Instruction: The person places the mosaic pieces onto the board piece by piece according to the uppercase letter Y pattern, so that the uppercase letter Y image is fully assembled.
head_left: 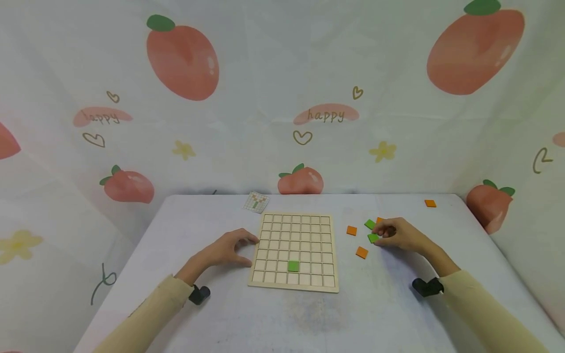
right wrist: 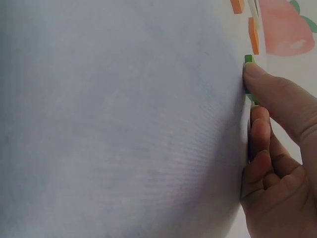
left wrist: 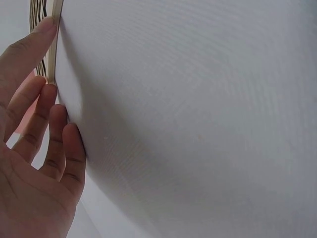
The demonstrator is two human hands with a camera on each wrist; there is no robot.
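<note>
A wooden grid board [head_left: 296, 288] lies on the table with one green square tile [head_left: 293, 266] in a cell of its second row from the front. My left hand [head_left: 227, 249] rests against the board's left edge, thumb and fingers spread apart along it. On the right, my right hand [head_left: 399, 234] pinches another green tile [head_left: 372, 238] at table level; in the right wrist view the thumb presses the tile's edge [right wrist: 248, 58]. Just behind that lies one more green tile [head_left: 370, 224], and an orange tile [head_left: 379, 220] is partly hidden by the fingers.
Two orange tiles, a rear one [head_left: 351, 230] and a front one [head_left: 362, 252], lie between board and right hand. Another orange tile [head_left: 430, 203] sits at the far right. A small pattern card [head_left: 256, 202] lies behind the board, near the printed curtain [head_left: 247, 147].
</note>
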